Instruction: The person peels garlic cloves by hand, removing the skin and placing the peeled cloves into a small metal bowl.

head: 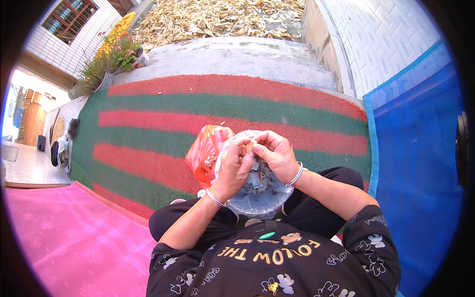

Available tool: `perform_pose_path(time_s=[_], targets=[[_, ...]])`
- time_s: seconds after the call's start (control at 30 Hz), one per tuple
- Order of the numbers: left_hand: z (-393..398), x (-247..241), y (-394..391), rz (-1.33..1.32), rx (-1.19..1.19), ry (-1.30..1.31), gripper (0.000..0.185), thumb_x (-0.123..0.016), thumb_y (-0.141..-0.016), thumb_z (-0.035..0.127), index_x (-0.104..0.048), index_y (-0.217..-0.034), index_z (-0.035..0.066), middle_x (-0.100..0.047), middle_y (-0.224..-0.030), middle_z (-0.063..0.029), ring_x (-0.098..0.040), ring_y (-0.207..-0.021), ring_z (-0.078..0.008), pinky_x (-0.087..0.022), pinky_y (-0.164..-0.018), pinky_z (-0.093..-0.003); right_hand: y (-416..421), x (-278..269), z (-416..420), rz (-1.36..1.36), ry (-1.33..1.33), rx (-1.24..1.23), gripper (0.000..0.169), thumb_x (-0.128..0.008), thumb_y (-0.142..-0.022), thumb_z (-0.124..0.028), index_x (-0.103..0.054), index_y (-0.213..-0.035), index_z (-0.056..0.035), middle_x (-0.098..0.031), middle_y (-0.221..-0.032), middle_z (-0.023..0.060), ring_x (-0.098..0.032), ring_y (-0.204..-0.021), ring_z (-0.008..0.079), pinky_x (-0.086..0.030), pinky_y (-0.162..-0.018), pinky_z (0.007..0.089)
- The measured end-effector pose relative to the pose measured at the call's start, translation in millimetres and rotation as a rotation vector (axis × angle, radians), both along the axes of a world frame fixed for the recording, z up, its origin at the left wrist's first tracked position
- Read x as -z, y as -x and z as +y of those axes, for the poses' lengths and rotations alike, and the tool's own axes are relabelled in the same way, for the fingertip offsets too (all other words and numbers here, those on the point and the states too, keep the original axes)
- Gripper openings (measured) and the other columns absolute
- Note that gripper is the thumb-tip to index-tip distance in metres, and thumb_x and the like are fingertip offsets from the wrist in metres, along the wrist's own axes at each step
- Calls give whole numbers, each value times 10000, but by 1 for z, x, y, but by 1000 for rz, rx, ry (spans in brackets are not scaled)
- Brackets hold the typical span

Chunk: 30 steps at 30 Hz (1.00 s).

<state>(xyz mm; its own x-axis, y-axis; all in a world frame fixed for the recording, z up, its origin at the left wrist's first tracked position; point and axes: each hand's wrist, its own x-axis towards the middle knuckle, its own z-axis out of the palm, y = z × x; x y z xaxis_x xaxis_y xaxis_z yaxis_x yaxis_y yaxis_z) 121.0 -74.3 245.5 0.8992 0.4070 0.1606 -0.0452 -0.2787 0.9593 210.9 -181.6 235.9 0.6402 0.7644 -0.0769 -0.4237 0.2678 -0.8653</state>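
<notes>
Between the fingertips of both my hands is a small pale object (252,144), too small to name. My left hand (237,163) pinches it from the left and my right hand (274,152) from the right, close together. Below them, between my knees, stands a bin lined with a clear plastic bag (256,204), holding greyish scraps and a small printed packet (255,179). Touching the bin on its far left is a red and white plastic bag (202,148) with small pale pieces inside. A silvery bangle circles each wrist.
A red and green striped carpet (148,141) lies around me. Pink netting (74,237) is at the left, a blue sheet (415,148) at the right. Ahead are concrete steps (237,61), dry husks (215,18) and potted flowers (124,54). Bags (62,152) lie by the left ledge.
</notes>
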Motion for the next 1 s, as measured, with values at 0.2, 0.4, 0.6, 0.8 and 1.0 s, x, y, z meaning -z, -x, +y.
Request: perform_pose_path(time_s=[0.2,0.4,0.6,0.8,1.0], targets=[[-4,-2,-2,78,16,279,118,-496,-855,28,-481,-972,18,-446,-660,74,-359,-552,14,-275,-484,-137,-1,-14,-5,-206,76,21,99,-559,-834,-67,-541,-915,-14,-574,-847,6,-532,-774,65,-449,-709,217],[3,-13,0,85,126,-124,138,-505,-852,56,-472,-970,-6,-492,-617,8,-432,-533,-31,-350,-460,-202,-1,-14,-10,-200,61,14,93,-545,-843,-62,-529,-918,-10,-574,-848,16,-529,-783,66,-446,-707,216],[-1,-10,1,-23,55,-502,125,-520,-788,62,-464,-893,26,-548,-652,-177,-544,-572,-358,-431,-517,-414,3,-19,-13,-332,53,19,89,-534,-854,-66,-511,-923,-15,-571,-840,16,-524,-770,58,-439,-685,202],[-9,-14,1,-11,25,-481,114,-499,-808,71,-453,-898,16,-548,-665,-192,-557,-596,-366,-426,-502,-428,6,-14,-17,-348,94,50,89,-534,-855,-67,-512,-923,-13,-575,-844,17,-526,-772,56,-437,-683,198],[-10,-15,0,-88,21,-385,80,-445,-841,63,-466,-886,1,-536,-645,-183,-536,-565,-378,-419,-507,-413,9,-24,-17,-328,48,62,94,-537,-852,-61,-515,-928,-10,-577,-844,18,-529,-766,57,-441,-679,202]])
